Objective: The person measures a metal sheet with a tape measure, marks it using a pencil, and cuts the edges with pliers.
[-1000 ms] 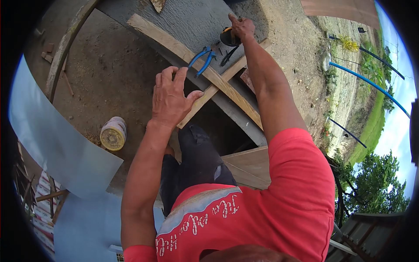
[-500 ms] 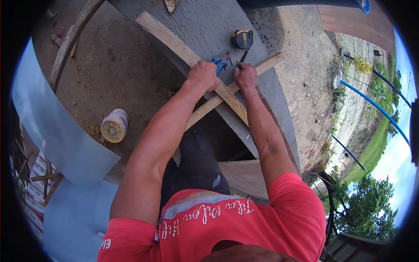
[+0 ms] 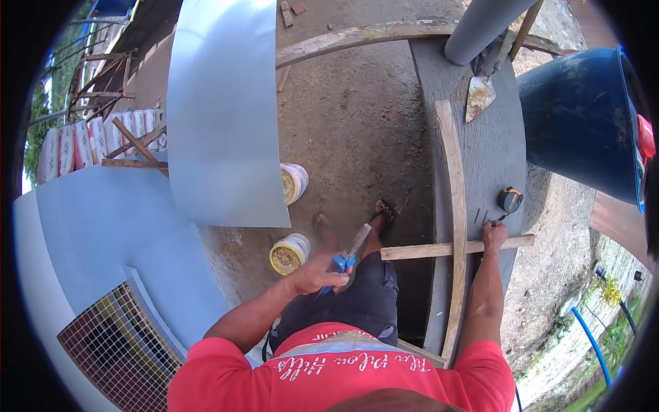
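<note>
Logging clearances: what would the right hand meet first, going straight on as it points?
Past the slim dark item it seems to touch, the right hand would likely meet the tape measure on the grey slab first, though depth is unclear.

We have bright daylight here, glaring white on the upper part of the pale metal sheet (image 3: 223, 137). Dark shadow lies along the concrete slab's (image 3: 491, 158) lower left edge. We find the left hand (image 3: 317, 276) and blue pliers (image 3: 341, 262) slightly blurred; straight lines bow outward, and black vignetting swallows our corners.
</note>
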### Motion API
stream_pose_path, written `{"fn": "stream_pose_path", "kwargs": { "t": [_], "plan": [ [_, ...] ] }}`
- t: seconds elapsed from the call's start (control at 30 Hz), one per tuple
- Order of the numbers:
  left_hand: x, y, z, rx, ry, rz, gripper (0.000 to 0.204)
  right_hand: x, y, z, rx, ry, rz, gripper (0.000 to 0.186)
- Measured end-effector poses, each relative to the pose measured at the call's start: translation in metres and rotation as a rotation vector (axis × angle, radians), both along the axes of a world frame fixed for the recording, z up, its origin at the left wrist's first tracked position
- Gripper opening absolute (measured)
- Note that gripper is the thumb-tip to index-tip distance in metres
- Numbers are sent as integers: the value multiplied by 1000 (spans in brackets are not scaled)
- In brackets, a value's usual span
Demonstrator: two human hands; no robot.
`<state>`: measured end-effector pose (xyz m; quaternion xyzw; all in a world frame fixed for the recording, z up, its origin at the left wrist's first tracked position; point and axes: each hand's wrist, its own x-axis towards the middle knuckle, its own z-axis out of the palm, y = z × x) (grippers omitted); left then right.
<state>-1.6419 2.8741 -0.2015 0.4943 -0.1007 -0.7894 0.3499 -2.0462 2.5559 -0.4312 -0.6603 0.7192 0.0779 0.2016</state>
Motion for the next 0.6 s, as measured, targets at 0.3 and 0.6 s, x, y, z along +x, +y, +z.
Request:
{"fn": "stream_pose_path", "kwargs": {
  "t": [0.3,0.6],
  "plan": [
    [115,210,-81,323,-484,1077,24,-12,4,-15,-296,90,190,30],
    [145,292,-109,450,-413,1301,31,21,18,53,-310,-53,-77,27]
  ]
}}
